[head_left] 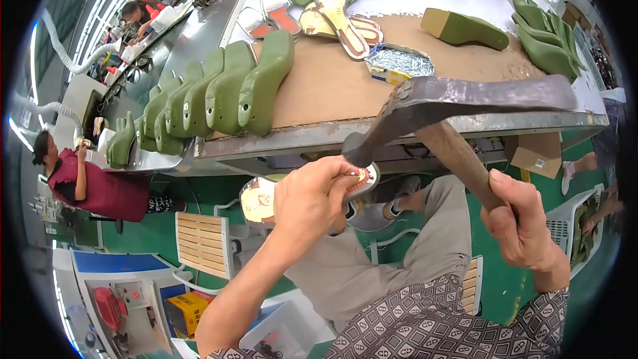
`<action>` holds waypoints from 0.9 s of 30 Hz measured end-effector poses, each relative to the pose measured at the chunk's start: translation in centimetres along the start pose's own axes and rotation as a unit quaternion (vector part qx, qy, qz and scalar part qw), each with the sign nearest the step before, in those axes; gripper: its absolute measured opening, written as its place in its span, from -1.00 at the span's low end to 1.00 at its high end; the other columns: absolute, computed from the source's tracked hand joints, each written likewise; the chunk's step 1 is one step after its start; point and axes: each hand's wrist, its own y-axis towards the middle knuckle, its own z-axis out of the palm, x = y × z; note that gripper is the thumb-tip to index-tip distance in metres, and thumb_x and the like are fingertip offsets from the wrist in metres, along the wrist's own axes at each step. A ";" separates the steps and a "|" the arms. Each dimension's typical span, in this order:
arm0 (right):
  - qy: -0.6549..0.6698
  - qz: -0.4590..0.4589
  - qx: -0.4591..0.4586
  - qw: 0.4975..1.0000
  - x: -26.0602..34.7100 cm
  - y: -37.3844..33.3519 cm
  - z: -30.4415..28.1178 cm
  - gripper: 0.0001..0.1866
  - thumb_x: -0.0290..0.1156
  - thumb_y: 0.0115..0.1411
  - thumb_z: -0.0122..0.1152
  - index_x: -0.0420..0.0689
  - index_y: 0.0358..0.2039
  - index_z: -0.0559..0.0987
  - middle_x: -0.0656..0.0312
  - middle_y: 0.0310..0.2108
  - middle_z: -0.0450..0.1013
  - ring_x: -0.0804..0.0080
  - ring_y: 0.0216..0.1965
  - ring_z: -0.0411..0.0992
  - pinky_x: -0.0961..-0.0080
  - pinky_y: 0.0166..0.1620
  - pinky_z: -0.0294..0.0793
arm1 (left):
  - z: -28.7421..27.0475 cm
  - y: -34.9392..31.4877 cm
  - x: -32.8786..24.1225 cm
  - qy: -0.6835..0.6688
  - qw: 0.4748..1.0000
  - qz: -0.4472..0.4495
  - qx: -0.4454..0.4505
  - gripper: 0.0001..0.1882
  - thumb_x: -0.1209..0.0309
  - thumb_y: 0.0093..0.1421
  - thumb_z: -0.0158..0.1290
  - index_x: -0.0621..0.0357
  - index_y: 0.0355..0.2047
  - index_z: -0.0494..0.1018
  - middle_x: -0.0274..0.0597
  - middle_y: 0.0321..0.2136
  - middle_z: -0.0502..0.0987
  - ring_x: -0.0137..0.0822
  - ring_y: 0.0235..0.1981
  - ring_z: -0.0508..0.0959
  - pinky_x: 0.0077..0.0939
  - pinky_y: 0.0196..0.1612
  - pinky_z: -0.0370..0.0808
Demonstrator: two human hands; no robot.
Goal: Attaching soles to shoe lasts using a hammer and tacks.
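Note:
My left hand [309, 193] is closed around a shoe last with a cream insole [258, 201] on it, held above my lap. A bit of green shows at its edge, and my fingers cover its middle. My thumb and forefinger press together near the insole's far end; whether they pinch something small I cannot make out. My right hand [522, 226] grips the wooden handle of a hammer [458, 153]. Its dark, curved metal head [478, 95] spans the table's front edge, and the small round face sits right by my left fingertips.
On the workbench [319, 103] stands a row of green shoe lasts [266, 83]. Loose insoles [342, 23] lie behind a shallow box of small silvery pieces [401, 63]. More lasts [465, 28] lie to the right. A person in a maroon garment [100, 183] works at left, beside a slatted chair [203, 244].

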 end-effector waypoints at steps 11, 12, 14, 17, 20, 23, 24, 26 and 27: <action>-0.078 0.013 -0.016 0.997 0.2 -0.2 0.8 -0.49 -0.68 0.20 0.03 -0.12 0.17 0.31 0.13 -0.42 0.48 0.49 -0.57 0.36 0.61 -0.46 0.35 | -2.3 0.6 -1.2 0.059 0.993 -0.002 0.100 -0.65 0.18 0.02 0.22 0.00 -0.19 0.51 -0.17 -0.28 0.58 -0.04 -0.23 0.55 -0.22 -0.22 0.43; -0.047 0.016 -0.033 0.998 0.1 -0.9 0.5 -0.49 -0.68 0.20 0.03 -0.12 0.17 0.31 0.15 -0.44 0.46 0.52 -0.59 0.34 0.62 -0.48 0.33 | -2.9 0.2 -0.9 0.125 0.984 0.061 0.107 -0.55 0.14 -0.01 0.24 0.01 -0.12 0.48 -0.14 -0.19 0.56 -0.01 -0.14 0.52 -0.19 -0.12 0.41; -0.041 0.072 -0.006 0.997 0.2 -1.3 0.2 -0.50 -0.68 0.20 0.03 -0.13 0.17 0.31 0.16 -0.44 0.46 0.55 -0.61 0.30 0.62 -0.49 0.31 | -3.7 -0.6 1.1 0.197 0.965 0.138 0.101 -0.40 0.07 -0.06 0.26 0.08 -0.06 0.42 -0.11 -0.12 0.53 -0.01 -0.06 0.49 -0.14 0.02 0.31; -0.056 0.090 0.008 0.994 -0.2 -1.1 0.0 -0.51 -0.67 0.21 0.03 -0.13 0.17 0.31 0.17 -0.43 0.45 0.59 -0.61 0.27 0.62 -0.50 0.30 | -3.2 -0.4 1.5 0.136 0.977 0.133 0.097 -0.43 0.11 -0.07 0.26 0.06 -0.07 0.43 -0.19 -0.17 0.55 -0.11 -0.11 0.52 -0.21 -0.03 0.33; -0.054 0.060 -0.023 0.996 -0.3 -1.3 -0.1 -0.52 -0.66 0.22 0.05 -0.14 0.16 0.32 0.15 -0.38 0.47 0.58 -0.57 0.31 0.63 -0.47 0.33 | -2.7 -0.2 1.0 0.141 0.980 0.101 0.095 -0.46 0.14 -0.08 0.25 0.04 -0.09 0.44 -0.24 -0.23 0.55 -0.20 -0.17 0.53 -0.26 -0.07 0.33; -0.046 0.061 -0.018 0.997 -0.3 -1.0 0.0 -0.53 -0.65 0.21 0.07 -0.15 0.15 0.33 0.10 -0.29 0.50 0.52 -0.48 0.39 0.61 -0.37 0.39 | -2.3 -0.2 1.2 0.141 0.980 0.115 0.074 -0.49 0.16 -0.08 0.24 0.06 -0.12 0.43 -0.24 -0.30 0.52 -0.22 -0.22 0.53 -0.26 -0.11 0.33; -0.058 0.063 0.005 0.996 -0.3 -0.7 0.0 -0.53 -0.64 0.21 0.07 -0.15 0.15 0.33 0.08 -0.24 0.50 0.47 -0.42 0.44 0.60 -0.30 0.43 | -2.2 -0.3 1.1 0.142 0.981 0.113 0.073 -0.49 0.16 -0.08 0.24 0.06 -0.12 0.43 -0.24 -0.30 0.52 -0.22 -0.22 0.53 -0.26 -0.11 0.33; -0.101 0.047 0.023 0.994 0.4 0.5 -0.4 -0.53 -0.64 0.21 0.08 -0.17 0.15 0.33 0.06 -0.21 0.50 0.43 -0.38 0.46 0.57 -0.23 0.45 | -2.1 -0.2 1.1 0.154 0.979 0.112 0.074 -0.49 0.16 -0.08 0.24 0.06 -0.12 0.42 -0.24 -0.30 0.51 -0.22 -0.22 0.53 -0.26 -0.13 0.33; -0.144 0.033 0.039 0.988 1.0 1.0 -0.6 -0.53 -0.63 0.21 0.08 -0.20 0.15 0.32 0.05 -0.19 0.50 0.39 -0.33 0.48 0.54 -0.16 0.46 | -2.1 -0.3 1.1 0.155 0.979 0.109 0.073 -0.49 0.16 -0.08 0.24 0.06 -0.12 0.42 -0.24 -0.30 0.51 -0.22 -0.22 0.53 -0.26 -0.13 0.33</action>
